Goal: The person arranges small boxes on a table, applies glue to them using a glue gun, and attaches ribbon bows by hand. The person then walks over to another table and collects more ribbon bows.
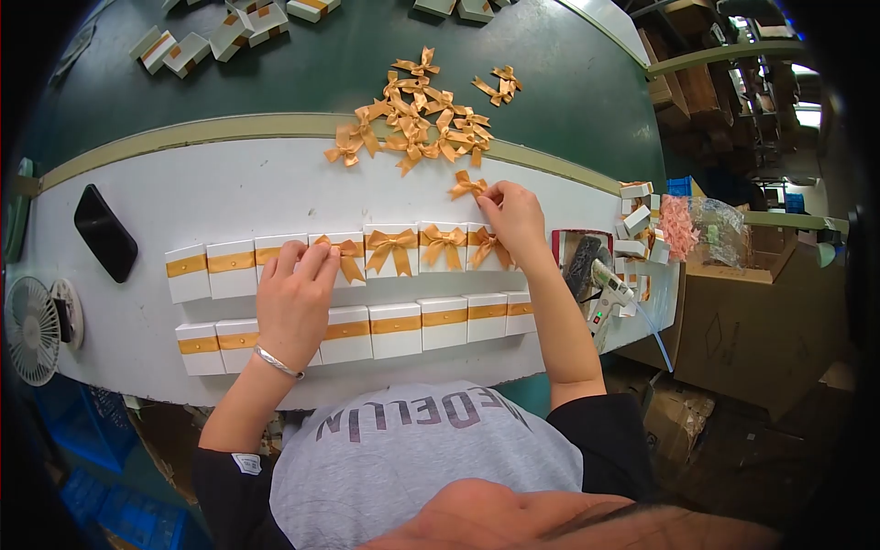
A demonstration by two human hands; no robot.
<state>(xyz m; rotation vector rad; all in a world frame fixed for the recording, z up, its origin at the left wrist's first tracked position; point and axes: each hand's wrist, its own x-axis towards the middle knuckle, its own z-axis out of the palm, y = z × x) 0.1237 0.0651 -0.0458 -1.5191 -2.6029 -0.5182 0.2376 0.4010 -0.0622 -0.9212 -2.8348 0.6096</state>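
My left hand point(298, 298) is bent over the upper row of small white boxes, its fingertips close together and pressed on a gold ribbon bow point(349, 260) that lies on one box. Part of that bow is hidden under the fingers. With thumb and forefinger, my right hand point(515, 218) pinches another gold bow point(466, 186) just above the table. To the right of my left hand, several boxes carry bows, such as this white box point(392, 268). Boxes on the left, like this one point(188, 286), have a plain gold band with a small dot on it.
A second row of banded boxes point(395, 344) lies nearer me. Loose bows point(412, 115) are heaped across the table's raised strip. A phone point(105, 234) and a small fan point(35, 330) sit left. At right are a glue gun point(607, 298), a tray point(566, 246) and more boxes point(634, 220).
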